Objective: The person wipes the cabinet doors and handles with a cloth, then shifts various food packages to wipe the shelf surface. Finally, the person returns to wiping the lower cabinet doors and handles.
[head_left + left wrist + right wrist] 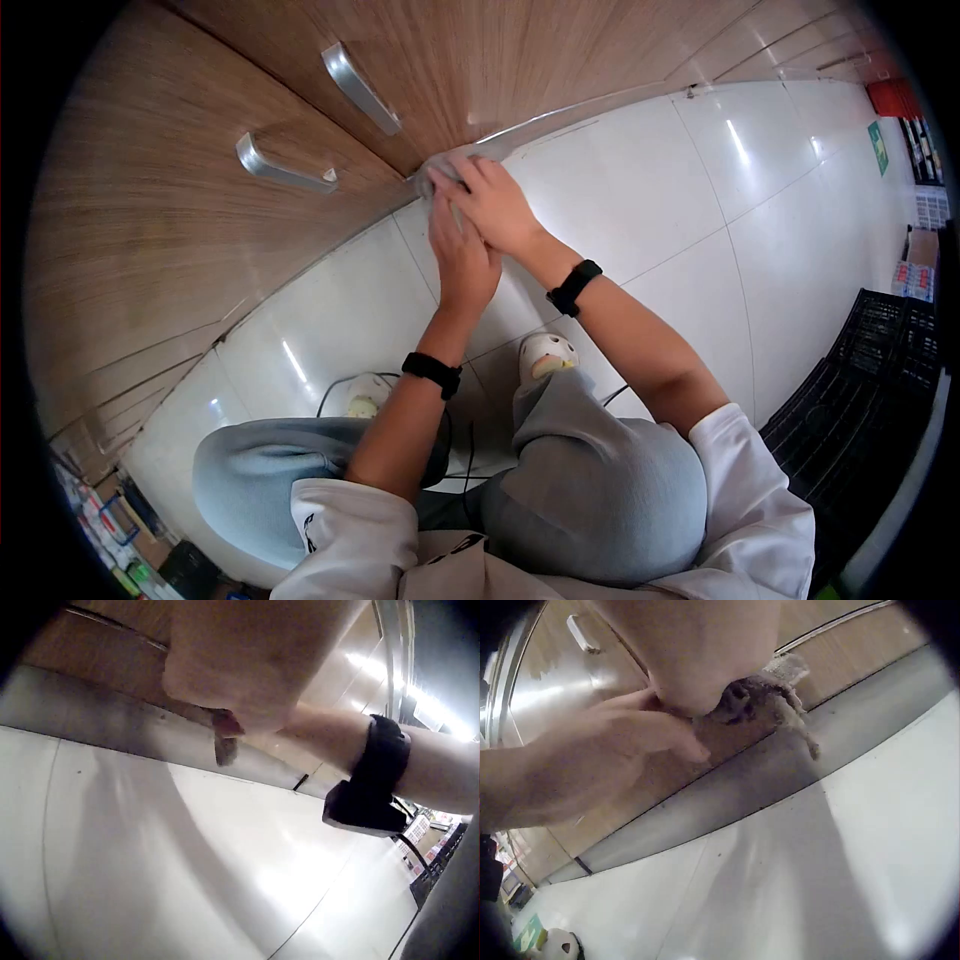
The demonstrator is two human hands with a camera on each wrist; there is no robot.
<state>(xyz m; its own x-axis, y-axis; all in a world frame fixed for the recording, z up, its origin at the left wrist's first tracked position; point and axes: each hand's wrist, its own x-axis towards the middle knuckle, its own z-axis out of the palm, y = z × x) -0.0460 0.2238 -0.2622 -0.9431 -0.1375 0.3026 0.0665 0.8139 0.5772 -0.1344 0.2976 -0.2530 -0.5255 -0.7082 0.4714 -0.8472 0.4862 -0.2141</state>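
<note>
Both hands meet at the cabinet's foot in the head view. A grey cloth (436, 172) is bunched there, with a loose end of the cloth (799, 712) hanging in the right wrist view. The right hand (497, 207) grips the cloth from the right, its fingers bent over it. Fairly straight fingers of the left hand (465, 255) reach up to the cloth and touch the right hand. In the right wrist view the left hand (607, 757) comes in from the left, its thumb extended and its other fingertips hidden behind the right hand (705, 660).
Wooden cabinet doors (200, 210) with silver handles (360, 88) stand above a grey kickboard (735, 791). Pale floor tiles (640, 190) spread to the right. Black crates (850, 400) line the right side. Cables lie around the person's shoes (547, 355).
</note>
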